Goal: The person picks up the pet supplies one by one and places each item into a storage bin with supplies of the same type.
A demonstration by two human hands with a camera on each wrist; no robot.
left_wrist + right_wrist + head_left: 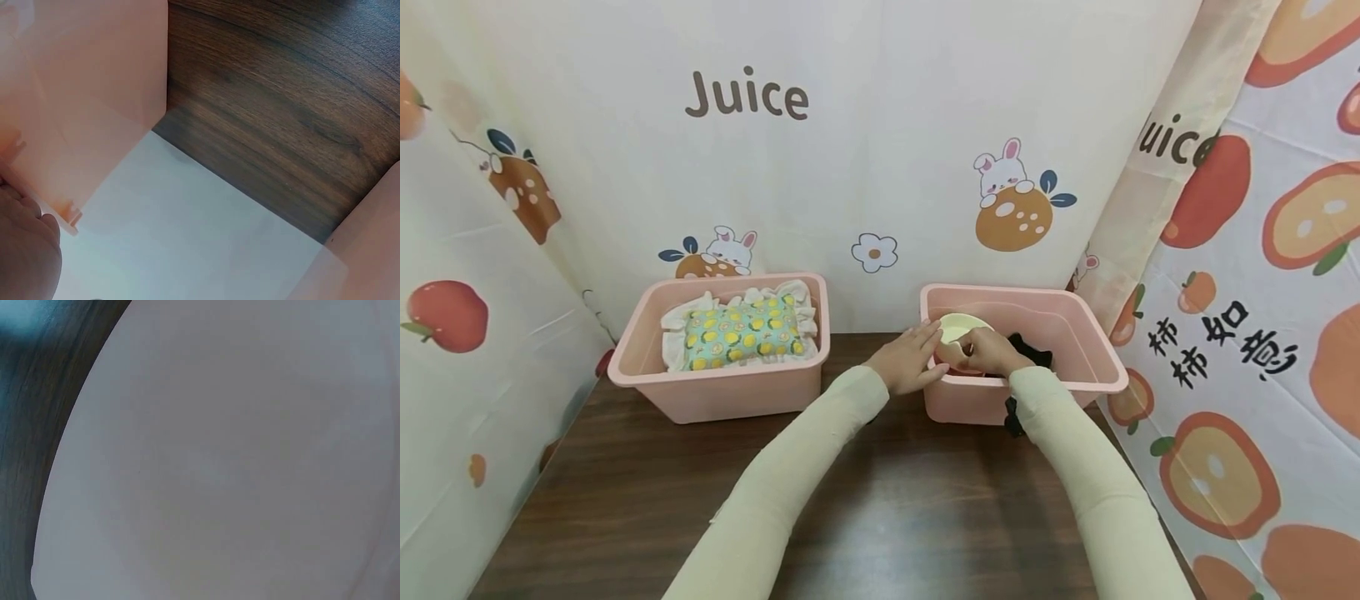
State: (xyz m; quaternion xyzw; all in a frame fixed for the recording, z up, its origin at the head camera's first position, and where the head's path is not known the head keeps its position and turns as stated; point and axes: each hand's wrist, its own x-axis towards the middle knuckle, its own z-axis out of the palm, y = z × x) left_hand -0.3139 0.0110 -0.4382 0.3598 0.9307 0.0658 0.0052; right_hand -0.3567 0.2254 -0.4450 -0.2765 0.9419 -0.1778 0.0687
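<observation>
Inside the right pink bin [1090, 354] sits a pale yellow bowl [958, 322], near the bin's left end. My right hand [992, 352] reaches over the front rim and pinches the bowl's near edge with curled fingers; the fingertips are partly hidden. My left hand [906, 358] rests on the left rim of the same bin, fingers fairly straight. In the left wrist view, part of that hand [28, 250] touches the pink rim. Some red shows below the bowl, and a black item [1030, 350] lies beside the right hand. The right wrist view shows mainly a pale, blurred surface.
A second pink bin [730, 400] stands to the left, holding a lemon-print cushion [745, 331] with white ruffles. Both bins stand on a dark wooden table [895, 508], against a printed curtain [880, 167]. Another printed cloth [1240, 350] hangs along the right side.
</observation>
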